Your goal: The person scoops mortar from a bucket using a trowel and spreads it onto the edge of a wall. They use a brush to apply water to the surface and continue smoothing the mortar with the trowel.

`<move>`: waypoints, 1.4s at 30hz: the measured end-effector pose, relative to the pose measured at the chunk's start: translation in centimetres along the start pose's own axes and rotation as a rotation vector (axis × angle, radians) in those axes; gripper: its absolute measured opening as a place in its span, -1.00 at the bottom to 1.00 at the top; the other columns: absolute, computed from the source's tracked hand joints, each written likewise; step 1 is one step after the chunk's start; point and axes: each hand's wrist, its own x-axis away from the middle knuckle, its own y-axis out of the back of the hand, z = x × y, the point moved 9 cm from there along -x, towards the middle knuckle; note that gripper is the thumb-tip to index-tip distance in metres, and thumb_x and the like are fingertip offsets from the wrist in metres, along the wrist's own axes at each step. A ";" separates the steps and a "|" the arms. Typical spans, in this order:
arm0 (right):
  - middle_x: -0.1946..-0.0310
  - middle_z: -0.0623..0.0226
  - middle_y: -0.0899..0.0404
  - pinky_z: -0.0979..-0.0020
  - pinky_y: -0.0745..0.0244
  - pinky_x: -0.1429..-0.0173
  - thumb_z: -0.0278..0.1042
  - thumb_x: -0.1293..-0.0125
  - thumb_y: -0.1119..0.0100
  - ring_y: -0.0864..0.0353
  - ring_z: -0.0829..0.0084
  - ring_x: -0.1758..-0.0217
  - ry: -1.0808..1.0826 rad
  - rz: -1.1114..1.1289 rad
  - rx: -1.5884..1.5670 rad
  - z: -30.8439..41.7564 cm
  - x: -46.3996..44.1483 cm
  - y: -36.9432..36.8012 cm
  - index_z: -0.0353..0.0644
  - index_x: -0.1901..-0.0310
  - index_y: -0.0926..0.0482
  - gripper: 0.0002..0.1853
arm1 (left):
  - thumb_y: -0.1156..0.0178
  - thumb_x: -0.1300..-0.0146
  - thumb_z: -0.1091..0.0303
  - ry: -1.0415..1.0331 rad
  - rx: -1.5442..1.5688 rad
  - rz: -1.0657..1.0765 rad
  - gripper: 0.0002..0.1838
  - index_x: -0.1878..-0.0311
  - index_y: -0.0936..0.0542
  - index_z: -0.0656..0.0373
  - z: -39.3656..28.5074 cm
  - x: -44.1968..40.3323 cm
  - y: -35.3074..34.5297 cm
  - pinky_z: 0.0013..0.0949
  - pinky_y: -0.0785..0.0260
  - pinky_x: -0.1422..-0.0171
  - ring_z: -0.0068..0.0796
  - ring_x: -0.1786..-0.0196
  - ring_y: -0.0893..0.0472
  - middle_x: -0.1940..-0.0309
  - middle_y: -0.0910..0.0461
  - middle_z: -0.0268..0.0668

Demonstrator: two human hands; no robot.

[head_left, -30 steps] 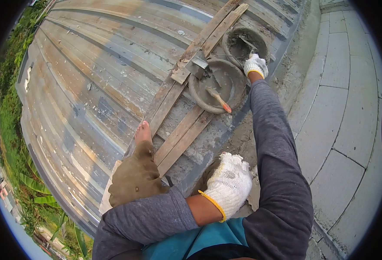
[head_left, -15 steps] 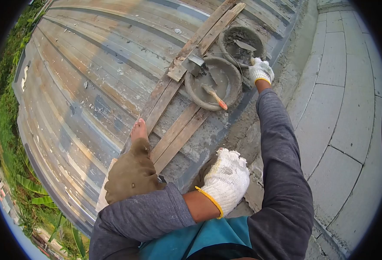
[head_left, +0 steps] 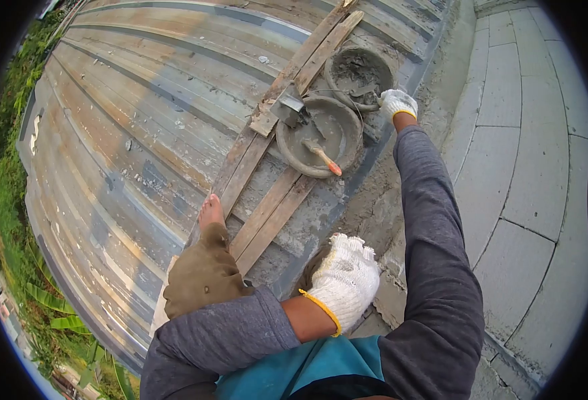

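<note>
My right hand (head_left: 399, 103), in a white knit glove, is closed on the handle of a trowel (head_left: 367, 91) at the near right rim of the farther mortar bucket (head_left: 343, 59). The trowel's blade rests in the grey mortar. My left hand (head_left: 349, 275), gloved too, lies over my bent knee with its fingers curled; what they hold, if anything, is hidden. Beside the farther bucket stands a wider basin (head_left: 287, 148) of wet cement, with an orange-tipped brush (head_left: 322, 157) leaning in it. A metal scoop (head_left: 291, 103) sits at the basin's left rim.
Wooden planks (head_left: 244, 160) lie across the corrugated metal roof (head_left: 127, 127), and my bare foot (head_left: 211, 212) rests on one. A block wall (head_left: 521, 153) rises along the right side. Greenery (head_left: 7, 187) lies beyond the roof's left edge.
The trowel has dipped lower into the mortar, its blade less exposed than before. My right hand has shifted slightly at the bucket's rim. My left hand has stayed over the knee.
</note>
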 end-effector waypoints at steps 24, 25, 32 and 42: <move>0.03 0.18 -0.69 0.09 -0.56 -0.10 0.02 -0.27 -0.17 -0.67 0.05 -0.06 -0.009 -0.035 -0.027 -2.5 1.4 1.1 0.16 0.02 -0.72 -0.67 | -0.28 -0.15 0.31 -0.012 -0.014 -0.018 -0.67 -0.01 -0.66 0.10 -0.2 -0.8 0.1 -0.10 -0.22 -0.23 -0.21 -0.15 -0.52 0.01 -0.60 -0.21; 0.04 0.20 -0.70 0.09 -0.56 -0.10 0.01 -0.26 -0.18 -0.67 0.06 -0.05 -0.014 -0.019 -0.035 -2.8 1.9 0.5 0.15 0.04 -0.73 -0.69 | -0.28 -0.15 0.31 -0.009 -0.019 -0.014 -0.67 -0.01 -0.66 0.09 -0.2 -0.9 0.0 -0.10 -0.22 -0.23 -0.22 -0.15 -0.52 0.01 -0.60 -0.21; 0.01 0.17 -0.69 0.08 -0.57 -0.12 -0.11 -0.31 -0.10 -0.67 0.06 -0.08 -0.001 -0.043 -0.031 -2.6 5.3 0.7 0.15 0.04 -0.72 -0.73 | -0.28 -0.17 0.30 -0.018 -0.016 0.004 -0.65 -0.04 -0.65 0.10 -0.2 -1.2 -0.1 -0.08 -0.23 -0.26 -0.21 -0.18 -0.51 -0.03 -0.59 -0.21; 0.04 0.15 -0.68 0.09 -0.55 -0.10 -0.11 -0.21 -0.24 -0.65 0.07 -0.06 -0.061 -0.110 -0.316 -3.2 7.2 0.5 0.08 0.02 -0.69 -0.69 | -0.26 -0.18 0.31 -0.017 -0.036 0.011 -0.66 -0.05 -0.64 0.11 -0.1 -1.3 0.1 -0.07 -0.24 -0.23 -0.20 -0.17 -0.51 -0.03 -0.58 -0.21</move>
